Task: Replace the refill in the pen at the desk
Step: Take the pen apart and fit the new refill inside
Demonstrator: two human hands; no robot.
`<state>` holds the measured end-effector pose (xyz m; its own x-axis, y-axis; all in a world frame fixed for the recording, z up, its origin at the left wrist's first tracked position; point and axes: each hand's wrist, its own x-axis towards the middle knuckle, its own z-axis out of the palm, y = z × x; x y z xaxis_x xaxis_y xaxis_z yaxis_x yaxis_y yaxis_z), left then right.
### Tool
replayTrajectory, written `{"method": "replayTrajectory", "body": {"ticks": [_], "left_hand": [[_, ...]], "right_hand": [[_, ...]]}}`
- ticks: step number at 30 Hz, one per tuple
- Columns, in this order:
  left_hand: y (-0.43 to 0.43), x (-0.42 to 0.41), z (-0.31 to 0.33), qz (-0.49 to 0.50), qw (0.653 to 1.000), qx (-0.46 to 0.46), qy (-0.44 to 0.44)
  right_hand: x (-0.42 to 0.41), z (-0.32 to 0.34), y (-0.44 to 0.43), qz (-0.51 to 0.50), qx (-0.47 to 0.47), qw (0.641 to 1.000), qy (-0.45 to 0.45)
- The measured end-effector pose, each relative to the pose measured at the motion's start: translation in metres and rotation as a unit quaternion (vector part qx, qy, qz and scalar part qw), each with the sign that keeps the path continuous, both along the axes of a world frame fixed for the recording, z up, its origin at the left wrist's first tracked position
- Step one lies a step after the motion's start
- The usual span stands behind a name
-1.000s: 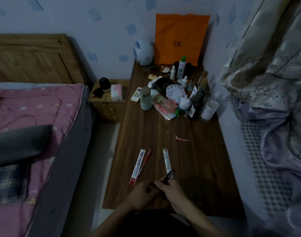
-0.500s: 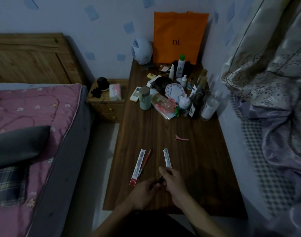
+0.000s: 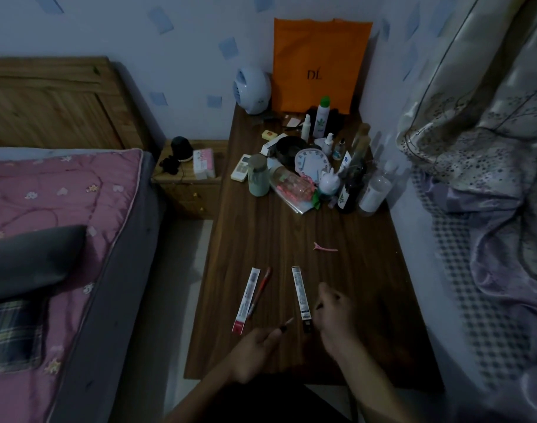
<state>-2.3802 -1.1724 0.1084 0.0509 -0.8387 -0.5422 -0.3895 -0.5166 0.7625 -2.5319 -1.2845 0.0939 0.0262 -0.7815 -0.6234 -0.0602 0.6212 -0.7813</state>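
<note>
Head view: left hand [image 3: 255, 346] grips the pen [image 3: 284, 326] low over the desk [image 3: 368, 300], tip outward; right hand [image 3: 334, 312] pinches a dark piece [image 3: 318, 306] (too dim to name). Beyond lie 2 refill packets [image 3: 245, 300]. That pen looks light, thin, likely slick: best pinched close to the tip.

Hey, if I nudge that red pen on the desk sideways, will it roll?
Probably. The red pen looks slim and round, so it may roll, though the white packet close on its left would likely stop it. It should feel light and stiff.
</note>
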Motion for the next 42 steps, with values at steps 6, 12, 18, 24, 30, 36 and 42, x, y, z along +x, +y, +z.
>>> {"method": "replayTrajectory", "body": {"ticks": [6,12,18,24,30,36,42], "left_hand": [[0.015,0.016,-0.029,0.056,0.998,0.017,-0.015],[-0.004,0.010,-0.046,0.106,0.994,0.013,0.001],[-0.018,0.002,-0.067,0.108,0.994,0.012,-0.017],[-0.025,-0.008,-0.087,0.092,0.995,-0.007,-0.026],[-0.030,-0.015,-0.093,0.081,0.996,-0.004,-0.042],[-0.031,-0.018,-0.094,0.074,0.997,0.022,-0.024],[-0.030,-0.023,-0.091,0.085,0.996,0.010,-0.026]], "right_hand": [[-0.039,-0.015,-0.026,0.094,-0.013,0.992,0.078],[-0.048,-0.057,-0.010,0.168,-0.037,0.974,0.148],[-0.059,-0.090,-0.009,0.245,-0.048,0.930,0.269],[-0.059,-0.105,-0.012,0.247,-0.080,0.895,0.364],[-0.055,-0.119,-0.012,0.282,-0.099,0.866,0.400],[-0.056,-0.124,-0.010,0.298,-0.130,0.851,0.412],[-0.056,-0.123,-0.013,0.309,-0.119,0.856,0.396]]}}
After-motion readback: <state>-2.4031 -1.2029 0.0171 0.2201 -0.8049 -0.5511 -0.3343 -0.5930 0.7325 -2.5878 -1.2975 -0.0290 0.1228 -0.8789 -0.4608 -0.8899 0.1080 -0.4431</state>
